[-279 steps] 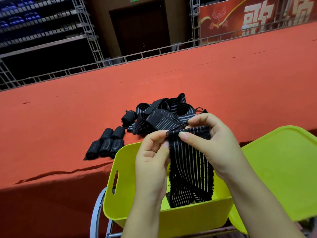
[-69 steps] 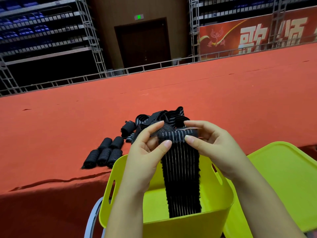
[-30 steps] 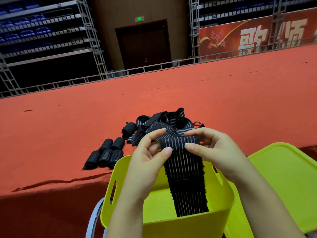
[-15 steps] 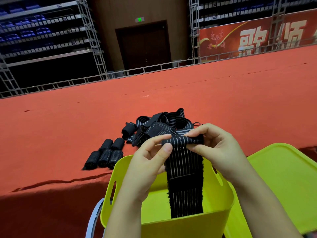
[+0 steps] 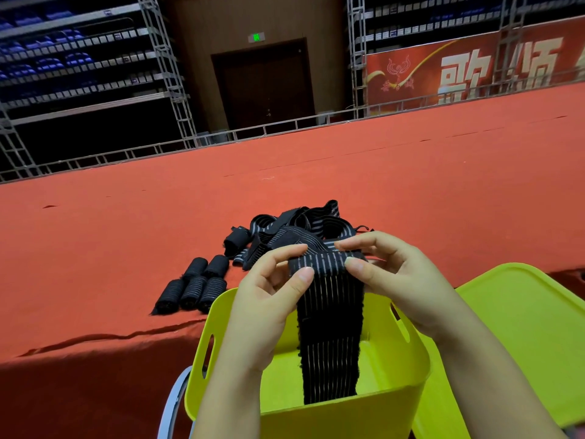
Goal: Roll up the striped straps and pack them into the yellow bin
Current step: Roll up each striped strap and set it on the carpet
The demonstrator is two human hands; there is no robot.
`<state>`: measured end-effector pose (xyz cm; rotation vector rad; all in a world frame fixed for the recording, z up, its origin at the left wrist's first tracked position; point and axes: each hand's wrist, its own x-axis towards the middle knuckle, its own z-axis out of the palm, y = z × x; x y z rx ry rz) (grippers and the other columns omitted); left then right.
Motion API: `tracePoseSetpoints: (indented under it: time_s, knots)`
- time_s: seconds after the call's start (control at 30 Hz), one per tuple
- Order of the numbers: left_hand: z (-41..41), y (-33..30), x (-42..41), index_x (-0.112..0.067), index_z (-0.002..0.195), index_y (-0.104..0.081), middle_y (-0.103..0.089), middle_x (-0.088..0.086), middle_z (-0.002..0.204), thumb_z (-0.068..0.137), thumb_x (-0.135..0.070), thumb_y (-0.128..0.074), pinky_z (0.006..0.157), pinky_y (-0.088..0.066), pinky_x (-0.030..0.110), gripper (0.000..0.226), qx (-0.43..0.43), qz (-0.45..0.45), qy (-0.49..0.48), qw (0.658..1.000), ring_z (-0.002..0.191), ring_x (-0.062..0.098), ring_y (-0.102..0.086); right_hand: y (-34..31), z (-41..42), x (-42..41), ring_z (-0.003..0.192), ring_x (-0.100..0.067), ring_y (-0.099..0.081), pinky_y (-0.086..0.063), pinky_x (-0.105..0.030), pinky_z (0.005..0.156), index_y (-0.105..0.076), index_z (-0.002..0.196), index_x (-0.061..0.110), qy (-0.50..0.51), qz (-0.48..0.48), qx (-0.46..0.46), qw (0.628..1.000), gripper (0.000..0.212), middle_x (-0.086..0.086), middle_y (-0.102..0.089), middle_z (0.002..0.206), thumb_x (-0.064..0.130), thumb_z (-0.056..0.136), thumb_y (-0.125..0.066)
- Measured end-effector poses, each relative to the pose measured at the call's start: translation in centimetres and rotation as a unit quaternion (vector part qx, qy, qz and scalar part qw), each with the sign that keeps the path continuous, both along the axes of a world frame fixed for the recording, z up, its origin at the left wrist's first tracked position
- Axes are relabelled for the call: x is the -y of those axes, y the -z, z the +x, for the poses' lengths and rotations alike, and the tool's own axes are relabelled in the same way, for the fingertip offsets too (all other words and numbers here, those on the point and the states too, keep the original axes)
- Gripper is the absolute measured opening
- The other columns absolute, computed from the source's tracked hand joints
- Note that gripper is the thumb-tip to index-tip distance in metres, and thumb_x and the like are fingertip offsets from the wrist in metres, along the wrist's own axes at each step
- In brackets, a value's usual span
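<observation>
Hanging straight down into the yellow bin, the loose tail of the striped strap has its long axis running vertically, away from the person and below both hands, while the small rolled start of it lies crosswise at the top. The left hand pinches the left end of that roll, thumb in front and fingers curled behind; the right hand pinches the right end in the same way, thumb tip pressed to the front face. Both hands sit level with each other, just above the bin's far rim, so neither is clearly nearer to the work. By my judgement the coming turns must wind the roll downward along the hanging length, drawing the tail up out of the bin.

A yellow lid lies just beside the bin on the right. Beyond, on the red table, five finished rolls lie bunched together to the left, and behind the hands a tangled heap of unrolled straps waits, with one more roll at its left edge. A dark doorway stands far off.
</observation>
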<state>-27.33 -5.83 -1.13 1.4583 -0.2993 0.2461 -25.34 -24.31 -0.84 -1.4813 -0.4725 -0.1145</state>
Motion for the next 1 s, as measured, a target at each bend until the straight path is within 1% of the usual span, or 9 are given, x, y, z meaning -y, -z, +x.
tracePoseSetpoints:
  time_s: [0.1,0.2,0.33,0.43,0.57,0.7,0.8,0.9,1.0]
  knots:
    - [0.07,0.21,-0.07,-0.018,0.109,-0.066,-0.074,0.003,0.098,0.076,-0.014,-0.075,0.089,-0.053,0.041,0.034,0.002,0.000,0.005,1.000,0.096,0.017,-0.069,0.28,0.15,0.05,0.092,-0.020,-0.062,-0.051,-0.044,0.077,-0.069,0.100,0.032,0.005,-0.027,-0.024,0.999,0.051,-0.008,-0.066,0.113,0.057,0.057,-0.078]
    - [0.27,0.47,-0.20,-0.021,0.111,-0.066,-0.073,0.006,0.107,0.074,-0.012,-0.070,0.092,-0.053,0.041,0.039,0.002,-0.003,0.002,1.000,0.105,0.021,-0.067,0.30,0.14,-0.01,0.089,-0.018,-0.060,-0.050,-0.051,0.080,-0.069,0.099,0.033,-0.010,-0.018,-0.040,0.999,0.033,-0.007,-0.070,0.105,0.043,0.067,-0.073]
    - [0.28,0.60,-0.15,-0.024,0.111,-0.066,-0.072,0.004,0.108,0.074,-0.008,-0.077,0.086,-0.053,0.033,0.042,0.010,-0.002,0.002,1.000,0.103,0.017,-0.067,0.32,0.03,-0.05,0.084,-0.016,-0.061,-0.048,-0.039,0.073,-0.070,0.097,0.030,-0.007,-0.016,-0.038,0.999,0.026,-0.009,-0.071,0.103,0.031,0.071,-0.073]
    - [0.33,0.79,-0.25,-0.024,0.107,-0.068,-0.073,0.002,0.104,0.079,0.006,-0.069,0.078,-0.054,0.025,0.042,0.015,-0.003,0.001,1.000,0.098,0.014,-0.067,0.48,0.02,-0.02,0.080,-0.016,-0.062,-0.049,-0.027,0.066,-0.070,0.094,0.027,-0.012,-0.008,-0.033,0.999,0.022,-0.004,-0.072,0.097,0.020,0.074,-0.078]
    - [0.39,0.80,-0.26,-0.026,0.101,-0.072,-0.073,0.004,0.103,0.076,0.011,-0.069,0.083,-0.054,0.030,0.045,0.012,-0.007,-0.004,1.000,0.099,0.016,-0.068,0.64,0.07,-0.22,0.085,-0.014,-0.065,-0.055,-0.028,0.076,-0.067,0.094,0.018,-0.020,0.021,-0.015,0.999,0.023,-0.003,-0.071,0.094,0.000,0.080,-0.067]
    - [0.28,0.65,-0.32,-0.026,0.108,-0.069,-0.072,0.005,0.108,0.069,-0.008,-0.072,0.088,-0.055,0.039,0.044,-0.016,-0.015,0.005,1.000,0.102,0.020,-0.068,0.55,0.01,-0.37,0.085,-0.013,-0.065,-0.054,-0.028,0.078,-0.066,0.091,0.018,-0.013,0.034,0.014,0.999,0.027,-0.002,-0.069,0.093,-0.007,0.080,-0.065]
    - [-0.04,0.39,-0.26,-0.023,0.114,-0.065,-0.073,0.003,0.107,0.077,-0.027,-0.075,0.089,-0.054,0.048,0.038,-0.058,0.012,0.021,0.998,0.106,0.023,-0.068,0.50,0.05,-0.28,0.087,-0.012,-0.064,-0.053,-0.026,0.079,-0.069,0.086,0.025,-0.001,0.034,0.043,0.998,0.034,-0.001,-0.069,0.092,-0.009,0.078,-0.068]
    - [-0.19,0.25,-0.10,-0.023,0.109,-0.068,-0.073,0.007,0.106,0.076,-0.045,-0.068,0.090,-0.054,0.051,0.040,-0.084,0.030,0.019,0.996,0.108,0.027,-0.067,0.49,-0.06,-0.15,0.090,-0.016,-0.065,-0.051,-0.031,0.083,-0.071,0.084,0.030,0.015,0.022,0.063,0.998,0.032,-0.006,-0.070,0.098,0.001,0.072,-0.070]
    - [-0.28,0.09,0.19,-0.025,0.101,-0.071,-0.072,0.009,0.107,0.076,-0.050,-0.069,0.091,-0.052,0.055,0.036,-0.083,0.032,0.002,0.996,0.108,0.029,-0.066,0.60,-0.18,-0.27,0.096,-0.015,-0.067,-0.052,-0.028,0.087,-0.070,0.081,0.022,0.019,0.020,0.076,0.997,0.036,-0.008,-0.071,0.102,-0.014,0.074,-0.069]
